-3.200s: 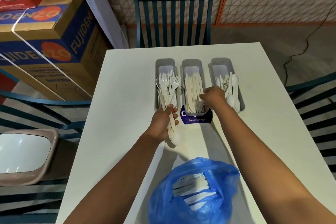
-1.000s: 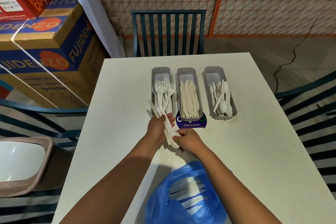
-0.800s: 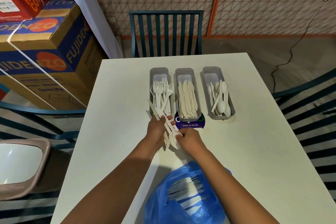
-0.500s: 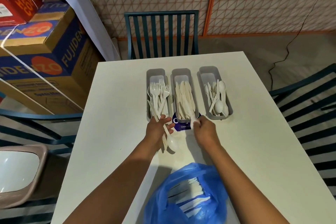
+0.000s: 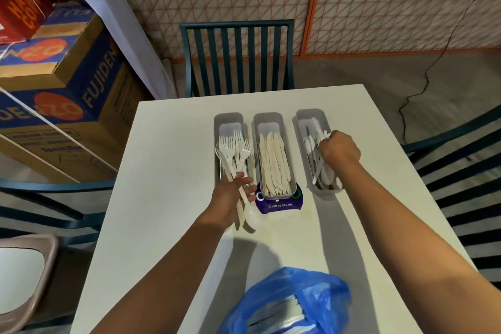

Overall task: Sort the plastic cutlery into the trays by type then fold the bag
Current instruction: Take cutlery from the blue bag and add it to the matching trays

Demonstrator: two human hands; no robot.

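Three grey trays stand side by side on the white table (image 5: pixel 168 198): a fork tray (image 5: pixel 229 120), a knife tray (image 5: pixel 268 119) and a spoon tray (image 5: pixel 311 116). My left hand (image 5: pixel 230 198) grips a bundle of white cutlery (image 5: pixel 248 211), a spoon bowl pointing toward me, just in front of the fork tray. My right hand (image 5: pixel 339 150) is over the spoon tray with its fingers curled round a white spoon (image 5: pixel 326 171). A blue plastic bag (image 5: pixel 287 304) with more white cutlery inside lies at the near table edge.
A purple sticker (image 5: pixel 279 205) reading "Clean as you go" lies under the knife tray's near end. Teal chairs stand at the far side (image 5: pixel 237 57), left and right. Cardboard boxes (image 5: pixel 62 95) are stacked at the left. A black cable runs along the floor at the right.
My right hand took a spoon from the bundle in my left hand and carried it right and forward over the spoon tray. My left hand stayed in place with the bundle.
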